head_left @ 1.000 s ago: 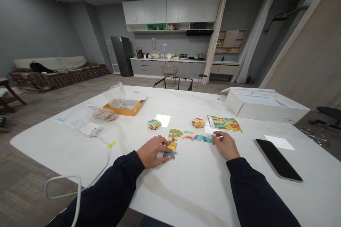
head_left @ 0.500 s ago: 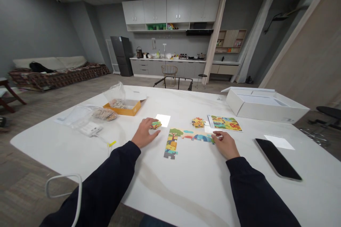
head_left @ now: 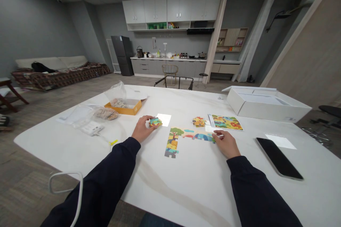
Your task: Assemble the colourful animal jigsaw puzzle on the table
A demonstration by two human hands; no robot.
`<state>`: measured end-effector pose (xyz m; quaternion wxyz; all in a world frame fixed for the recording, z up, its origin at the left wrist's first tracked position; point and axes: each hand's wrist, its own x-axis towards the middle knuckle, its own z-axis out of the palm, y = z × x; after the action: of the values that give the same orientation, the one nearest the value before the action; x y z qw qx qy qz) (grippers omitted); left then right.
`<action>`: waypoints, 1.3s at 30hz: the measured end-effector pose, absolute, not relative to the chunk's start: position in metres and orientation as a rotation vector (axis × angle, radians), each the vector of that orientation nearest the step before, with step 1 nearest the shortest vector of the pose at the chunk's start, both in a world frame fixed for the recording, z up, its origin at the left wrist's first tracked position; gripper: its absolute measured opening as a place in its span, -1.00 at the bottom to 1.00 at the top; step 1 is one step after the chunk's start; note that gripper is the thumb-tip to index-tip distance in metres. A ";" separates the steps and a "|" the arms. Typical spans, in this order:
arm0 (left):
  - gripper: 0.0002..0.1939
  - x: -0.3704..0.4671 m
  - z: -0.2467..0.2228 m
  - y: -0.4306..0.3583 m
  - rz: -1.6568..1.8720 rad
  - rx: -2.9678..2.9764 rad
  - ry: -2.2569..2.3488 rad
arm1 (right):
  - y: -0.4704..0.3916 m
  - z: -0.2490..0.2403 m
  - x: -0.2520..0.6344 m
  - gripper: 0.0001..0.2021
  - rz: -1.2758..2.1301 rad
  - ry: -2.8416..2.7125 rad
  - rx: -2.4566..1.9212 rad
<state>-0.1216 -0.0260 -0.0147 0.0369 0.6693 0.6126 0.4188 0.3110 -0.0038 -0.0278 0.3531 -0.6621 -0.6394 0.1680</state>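
Note:
My left hand (head_left: 144, 127) is closed at the edge of a small stack of puzzle pieces (head_left: 156, 122), thumb and fingers at its left side. In front of me lies a partly joined jigsaw puzzle (head_left: 172, 145), an L shape with a tree in the corner, animals down the left side and a blue elephant (head_left: 201, 137) along the top row. At the right end of that row, my right hand (head_left: 225, 143) has its curled fingertips on the end piece, covering part of it. A second pile of loose pieces (head_left: 199, 121) lies just beyond the row.
A picture card (head_left: 226, 122) lies behind my right hand. To the right are a phone (head_left: 278, 158) and a white box (head_left: 269, 106). On the left stand an orange box (head_left: 130, 108), bagged pieces (head_left: 105, 113), a white adapter (head_left: 92, 128) and a looped cable (head_left: 80, 198).
My left hand has drawn its fingers back to the left edge of the stack, showing more of the top piece. The right hand stays at the row's end. The view has shifted slightly.

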 end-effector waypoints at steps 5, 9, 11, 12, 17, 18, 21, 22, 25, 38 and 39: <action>-0.60 -0.085 0.003 -0.072 1.218 2.196 1.440 | -0.005 -0.027 0.311 -0.60 0.438 -1.651 -1.714; -0.64 -0.060 0.001 -0.119 0.986 2.362 1.140 | -0.004 -0.028 0.312 -0.59 0.440 -1.657 -1.710; -0.70 -0.056 -0.002 -0.132 0.942 2.401 1.135 | -0.004 -0.028 0.313 -0.59 0.436 -1.664 -1.706; -0.71 -0.056 -0.004 -0.136 0.930 2.415 1.139 | -0.004 -0.029 0.313 -0.59 0.433 -1.664 -1.707; -0.72 -0.059 -0.005 -0.146 0.882 2.502 1.138 | -0.004 -0.029 0.313 -0.61 0.424 -1.651 -1.711; -0.72 -0.060 -0.004 -0.148 0.878 2.513 1.150 | -0.004 -0.029 0.312 -0.61 0.421 -1.649 -1.708; -0.73 -0.060 -0.005 -0.153 0.884 2.531 1.180 | -0.005 -0.028 0.311 -0.62 0.421 -1.639 -1.705; -0.73 -0.060 -0.006 -0.155 0.892 2.535 1.178 | -0.005 -0.028 0.311 -0.62 0.423 -1.637 -1.706; -0.73 -0.060 -0.007 -0.156 0.908 2.530 1.151 | -0.005 -0.028 0.311 -0.61 0.426 -1.641 -1.716; -0.68 -0.063 0.005 -0.149 0.883 2.491 1.195 | -0.003 -0.032 0.313 -0.60 0.424 -1.659 -1.691; -0.66 -0.067 0.005 -0.139 0.933 2.464 1.270 | -0.003 -0.031 0.313 -0.60 0.426 -1.658 -1.693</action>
<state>-0.0668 -0.1392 0.0054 0.1084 0.8375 0.4317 0.3170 0.3131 -0.0032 -0.0311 0.3585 -0.6564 -0.6429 0.1652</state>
